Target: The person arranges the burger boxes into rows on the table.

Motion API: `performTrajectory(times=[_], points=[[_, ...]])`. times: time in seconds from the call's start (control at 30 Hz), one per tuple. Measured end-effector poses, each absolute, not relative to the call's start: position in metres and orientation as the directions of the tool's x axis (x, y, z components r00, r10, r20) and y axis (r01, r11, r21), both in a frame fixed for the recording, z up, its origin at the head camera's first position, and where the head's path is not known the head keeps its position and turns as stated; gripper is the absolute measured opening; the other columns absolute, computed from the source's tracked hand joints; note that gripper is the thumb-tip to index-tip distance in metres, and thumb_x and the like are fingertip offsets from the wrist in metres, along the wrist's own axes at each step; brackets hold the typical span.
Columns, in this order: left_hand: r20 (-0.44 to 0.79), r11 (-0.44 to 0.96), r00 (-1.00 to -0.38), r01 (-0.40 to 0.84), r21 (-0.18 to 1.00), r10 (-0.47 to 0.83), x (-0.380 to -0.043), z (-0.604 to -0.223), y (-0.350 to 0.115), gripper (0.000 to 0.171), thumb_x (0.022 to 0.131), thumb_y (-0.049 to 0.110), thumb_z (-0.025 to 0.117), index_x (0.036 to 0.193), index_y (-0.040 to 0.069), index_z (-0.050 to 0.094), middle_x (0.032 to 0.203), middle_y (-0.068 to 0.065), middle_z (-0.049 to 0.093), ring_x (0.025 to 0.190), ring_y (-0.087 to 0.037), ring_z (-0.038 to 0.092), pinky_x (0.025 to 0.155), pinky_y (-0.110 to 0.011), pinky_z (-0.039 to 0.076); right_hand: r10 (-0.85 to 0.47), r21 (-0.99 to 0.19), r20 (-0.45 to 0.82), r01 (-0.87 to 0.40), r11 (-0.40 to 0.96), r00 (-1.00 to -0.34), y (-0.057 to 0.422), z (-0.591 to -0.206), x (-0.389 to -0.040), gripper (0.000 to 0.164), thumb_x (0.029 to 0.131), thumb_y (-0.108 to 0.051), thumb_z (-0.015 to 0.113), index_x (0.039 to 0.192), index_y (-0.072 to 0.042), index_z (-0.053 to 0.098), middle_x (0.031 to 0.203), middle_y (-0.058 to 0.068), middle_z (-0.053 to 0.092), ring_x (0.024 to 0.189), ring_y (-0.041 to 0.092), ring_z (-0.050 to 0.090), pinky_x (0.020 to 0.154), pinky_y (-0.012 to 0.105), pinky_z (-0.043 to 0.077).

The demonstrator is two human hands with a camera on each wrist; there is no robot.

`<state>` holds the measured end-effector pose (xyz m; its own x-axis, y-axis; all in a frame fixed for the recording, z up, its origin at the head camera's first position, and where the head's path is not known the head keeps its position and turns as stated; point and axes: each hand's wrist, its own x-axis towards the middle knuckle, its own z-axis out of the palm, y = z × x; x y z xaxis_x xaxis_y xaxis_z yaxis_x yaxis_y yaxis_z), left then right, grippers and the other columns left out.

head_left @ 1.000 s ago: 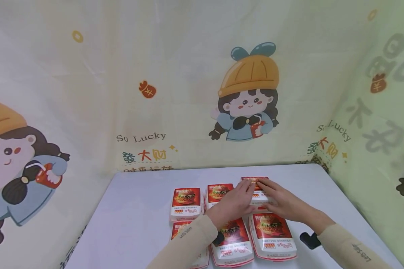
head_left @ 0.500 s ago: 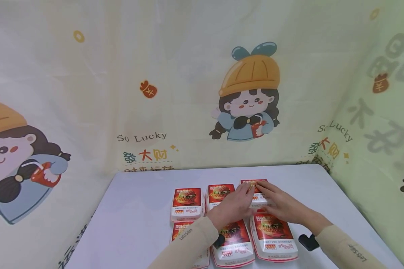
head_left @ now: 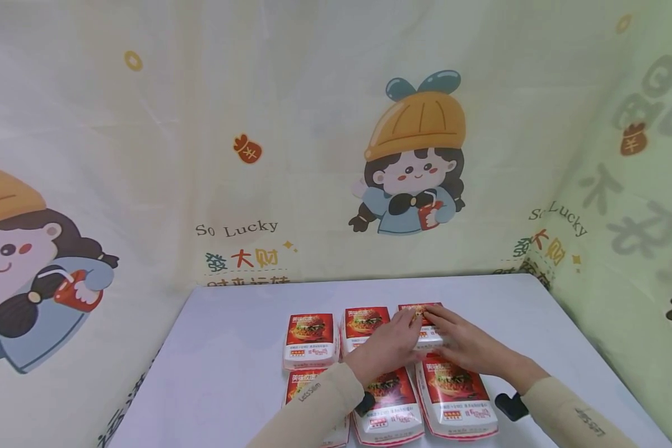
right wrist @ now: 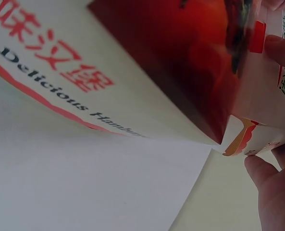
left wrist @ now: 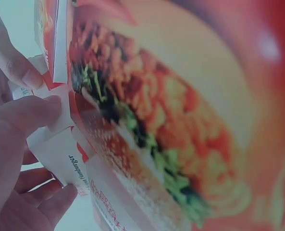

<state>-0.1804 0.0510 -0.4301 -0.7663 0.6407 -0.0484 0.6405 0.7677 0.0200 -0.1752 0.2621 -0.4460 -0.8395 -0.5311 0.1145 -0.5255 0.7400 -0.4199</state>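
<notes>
Both hands hold the far-right hamburger box [head_left: 430,336], a white and red carton with a burger printed on its lid. My left hand [head_left: 389,341] grips its left side and my right hand [head_left: 470,341] its right side, fingertips on top. Close up in the left wrist view, the left thumb presses the white box front [left wrist: 60,149] while fingers curl round its other edge. Through the right wrist view, the right thumb and fingers [right wrist: 261,169] pinch the carton's corner [right wrist: 272,103]. Part of the lid is hidden by the hands.
Similar boxes stand around: far left [head_left: 311,339], far middle [head_left: 365,320], near right [head_left: 456,398], near middle [head_left: 389,410] and near left [head_left: 302,378], which the left sleeve partly covers. The white table [head_left: 224,373] ends at a printed curtain [head_left: 313,186].
The held box has come slightly nearer and to the left, closer to the near-right box, with both hands keeping hold. The near-right box has shifted very slightly.
</notes>
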Motion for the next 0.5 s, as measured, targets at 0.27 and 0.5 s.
performTrajectory(times=[0.27, 0.5], points=[[-0.048, 0.759, -0.758, 0.651, 0.0, 0.65, -0.1811, -0.4311, 0.0536, 0.071, 0.094, 0.051, 0.059, 0.151, 0.013, 0.041, 0.157, -0.003, 0.038, 0.147, -0.016, 0.034, 0.103, -0.026, 0.051, -0.519, -0.422, 0.088, -0.503, 0.754, -0.85, 0.2623, -0.4468, -0.1756, 0.074, 0.088, -0.029, 0.074, 0.15, -0.005, 0.041, 0.156, 0.016, 0.037, 0.141, 0.041, 0.039, 0.103, 0.052, 0.049], [0.012, 0.72, -0.721, 0.692, -0.05, 0.693, -0.1799, -0.4324, 0.0523, 0.063, 0.097, 0.05, 0.056, 0.145, 0.01, 0.046, 0.151, -0.006, 0.046, 0.143, -0.017, 0.041, 0.098, -0.023, 0.053, -0.509, -0.428, 0.11, -0.503, 0.751, -0.854, 0.2642, -0.4489, -0.1759, 0.073, 0.088, -0.028, 0.075, 0.149, -0.005, 0.043, 0.155, 0.017, 0.04, 0.141, 0.043, 0.038, 0.104, 0.057, 0.046]])
